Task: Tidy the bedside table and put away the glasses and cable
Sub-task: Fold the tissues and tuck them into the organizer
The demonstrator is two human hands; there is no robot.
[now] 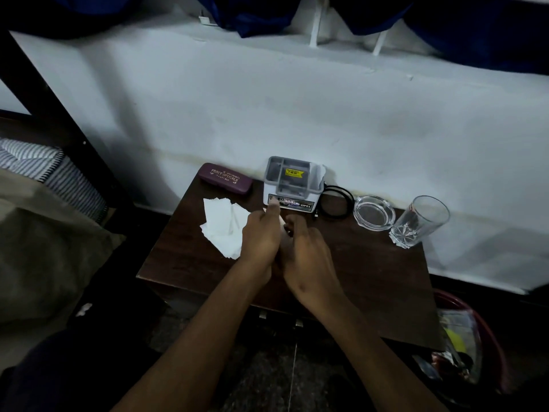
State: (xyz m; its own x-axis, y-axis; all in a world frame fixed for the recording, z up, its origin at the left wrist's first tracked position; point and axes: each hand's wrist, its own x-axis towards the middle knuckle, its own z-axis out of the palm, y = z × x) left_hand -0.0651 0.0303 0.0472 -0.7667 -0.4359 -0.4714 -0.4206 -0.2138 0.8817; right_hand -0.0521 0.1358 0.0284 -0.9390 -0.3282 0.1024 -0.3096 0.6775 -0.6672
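Our hands, left (261,236) and right (306,248), meet mid table (371,278), fingers curled on sth hidden; grip unclear. Case (226,180) shut at back-left, cable (337,202) behind organiser (292,181). Next, we reckon: open case.

The surface (371,281) is dark brown wood, set against a white wall (267,99). The glasses case (226,179) is maroon with pale lettering, and the tissues (224,226) beside it are white. The organiser box (292,181) is grey and white, with a yellow sticker and a dark printed strip along its front. The cable (337,200) is black, while the ashtray (374,214) and tumbler (420,221) are clear glass. The pillow (44,168) has blue and white stripes, the curtains (261,13) are deep blue, and the bin (493,346) is dark red
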